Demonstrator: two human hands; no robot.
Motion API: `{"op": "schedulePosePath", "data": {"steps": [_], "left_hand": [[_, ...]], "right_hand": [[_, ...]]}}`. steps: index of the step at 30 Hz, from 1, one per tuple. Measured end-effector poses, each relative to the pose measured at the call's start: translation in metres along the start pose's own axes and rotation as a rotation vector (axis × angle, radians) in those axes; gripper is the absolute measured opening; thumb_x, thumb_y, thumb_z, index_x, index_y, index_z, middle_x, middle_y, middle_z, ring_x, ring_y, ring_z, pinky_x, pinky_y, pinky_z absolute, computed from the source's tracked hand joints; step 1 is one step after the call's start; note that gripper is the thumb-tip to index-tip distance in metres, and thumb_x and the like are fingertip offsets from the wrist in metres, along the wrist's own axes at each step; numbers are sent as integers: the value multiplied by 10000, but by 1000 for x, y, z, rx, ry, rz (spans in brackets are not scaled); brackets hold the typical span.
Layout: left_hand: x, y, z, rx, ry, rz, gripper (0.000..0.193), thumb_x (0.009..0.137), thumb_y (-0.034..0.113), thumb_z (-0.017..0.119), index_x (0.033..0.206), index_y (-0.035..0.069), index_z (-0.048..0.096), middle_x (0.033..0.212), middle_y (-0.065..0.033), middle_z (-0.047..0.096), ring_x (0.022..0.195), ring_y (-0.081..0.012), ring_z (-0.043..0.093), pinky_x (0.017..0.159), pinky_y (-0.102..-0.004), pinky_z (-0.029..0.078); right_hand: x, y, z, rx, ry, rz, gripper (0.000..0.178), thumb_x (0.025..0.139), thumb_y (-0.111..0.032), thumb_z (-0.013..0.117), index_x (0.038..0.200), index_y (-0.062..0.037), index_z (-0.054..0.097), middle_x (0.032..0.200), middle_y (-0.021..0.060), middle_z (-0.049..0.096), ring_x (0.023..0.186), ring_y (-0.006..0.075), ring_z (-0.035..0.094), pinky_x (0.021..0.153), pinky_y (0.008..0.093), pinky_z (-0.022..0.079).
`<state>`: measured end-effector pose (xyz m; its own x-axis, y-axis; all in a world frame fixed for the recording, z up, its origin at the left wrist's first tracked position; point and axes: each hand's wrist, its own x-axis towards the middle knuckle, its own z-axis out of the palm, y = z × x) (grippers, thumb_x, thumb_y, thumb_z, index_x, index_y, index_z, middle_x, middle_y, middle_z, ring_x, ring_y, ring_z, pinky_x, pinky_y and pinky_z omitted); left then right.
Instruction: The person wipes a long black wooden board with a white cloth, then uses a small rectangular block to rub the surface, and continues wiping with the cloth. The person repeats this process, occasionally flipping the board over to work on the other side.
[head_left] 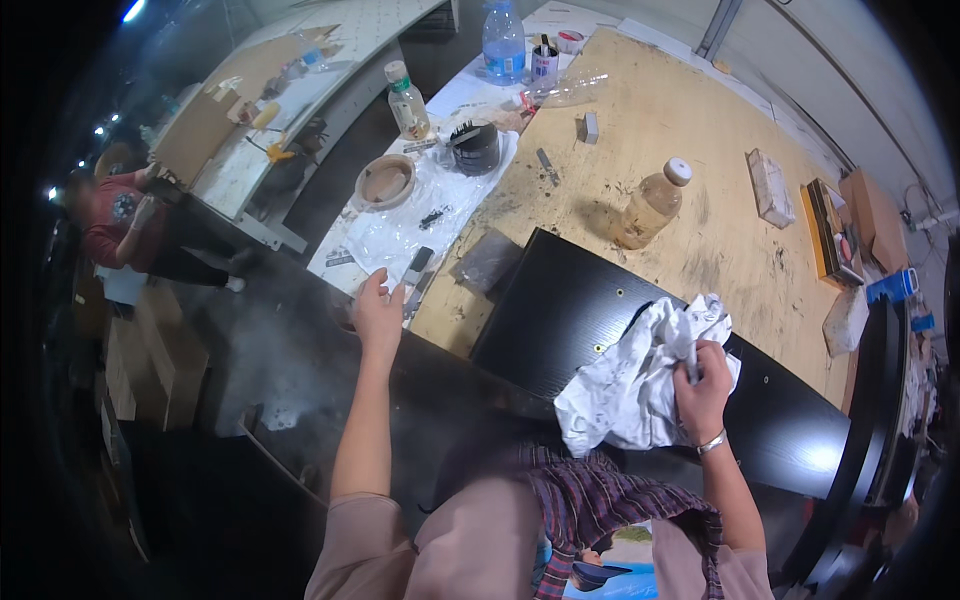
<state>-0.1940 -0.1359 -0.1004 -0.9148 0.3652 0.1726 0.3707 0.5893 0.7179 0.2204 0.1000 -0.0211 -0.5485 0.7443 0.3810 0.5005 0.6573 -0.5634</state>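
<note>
A crumpled white cloth (635, 385) with small dark marks is bunched in my right hand (706, 388). It lies over a black wood-grain panel (560, 305), which has small brass-coloured fittings set in its face. My left hand (379, 318) is raised off the panel's left side, fingers apart, with nothing visible in it. Just beyond those fingertips, a small dark block with a pale edge (418, 265) rests at the border of a white plastic sheet (372, 238). Between that block and the panel sits a dark grey pad (487, 260).
On the smudged wooden board (720, 130) stands a bottle of cloudy liquid (652, 208). A black-stained tub (474, 150), a round bowl (385, 182) and another bottle (407, 103) are at the far left. Along the right lies an orange-edged box (832, 235). A person (118, 220) stands far left.
</note>
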Motion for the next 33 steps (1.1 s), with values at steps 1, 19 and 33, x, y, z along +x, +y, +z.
{"op": "schedulePosePath", "data": {"steps": [1,19,33], "left_hand": [[3,-7,6,51,-15,29,430,866,166,745,1255,9,650,1164,-135,681,1037,-291,659,888,-416,523],[-73,173,19,-870,-780,222,330,843,4,759,1160,-23,669,1019,-26,625,855,-82,599,734,-233,500],[-125,204,72,-68,-825,1125,576,769,281,785,1304,145,623,1234,-87,609,1081,-288,591,934,-483,476]], "right_hand": [[0,-4,3,62,35,87,204,687,93,659,844,12,557,938,144,639,841,354,624,758,397,506],[39,-116,41,693,-229,378,400,877,-175,784,1197,38,673,1174,103,712,1081,208,635,956,358,494],[58,-56,-18,892,164,531,303,878,-11,648,1169,69,683,1000,60,713,888,112,638,846,273,515]]}}
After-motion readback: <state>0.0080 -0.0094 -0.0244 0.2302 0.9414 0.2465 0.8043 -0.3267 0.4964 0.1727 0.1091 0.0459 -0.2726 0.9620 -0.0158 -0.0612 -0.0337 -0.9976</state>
